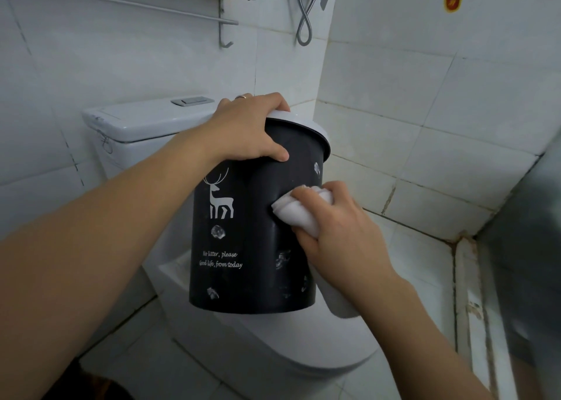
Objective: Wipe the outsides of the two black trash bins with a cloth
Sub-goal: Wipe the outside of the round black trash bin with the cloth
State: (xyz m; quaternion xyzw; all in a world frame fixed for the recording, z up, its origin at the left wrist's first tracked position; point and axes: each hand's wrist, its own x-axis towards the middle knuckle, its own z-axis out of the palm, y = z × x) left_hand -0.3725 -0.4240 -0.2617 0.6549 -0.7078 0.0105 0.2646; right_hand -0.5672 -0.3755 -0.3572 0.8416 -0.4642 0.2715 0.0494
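- The black trash bin (pixel 243 217) is being held up in the air above the closed toilet lid (pixel 303 348), tilted so that its white rim (pixel 306 126) is leaning away toward the tiled corner; lifting it this way is probably exposing the whole side wall to the cloth and sparing the person a stoop to the floor.
- The left hand (pixel 249 129) is gripping the bin at the top, fingers curling over the rim and thumb pressing on the black wall just below it; this grip appears to be steadying the bin against the push of the wiping.
- The right hand (pixel 340 226) is clutching a bunched white cloth (pixel 299 210), fingers wrapping over the wad and pressing it against the bin's right side, about halfway down the wall.
- Pale smudges (pixel 282 258) are showing on the lower wall, below and left of the cloth; judging by them, this bin is only partly wiped.
- The white deer print (pixel 220 199) and lettering are facing the camera, so the side under the cloth is the one turning away to the right.
- A second black bin is not appearing in view; its place cannot be told.
- The toilet cistern (pixel 145 120) is standing behind the left forearm.
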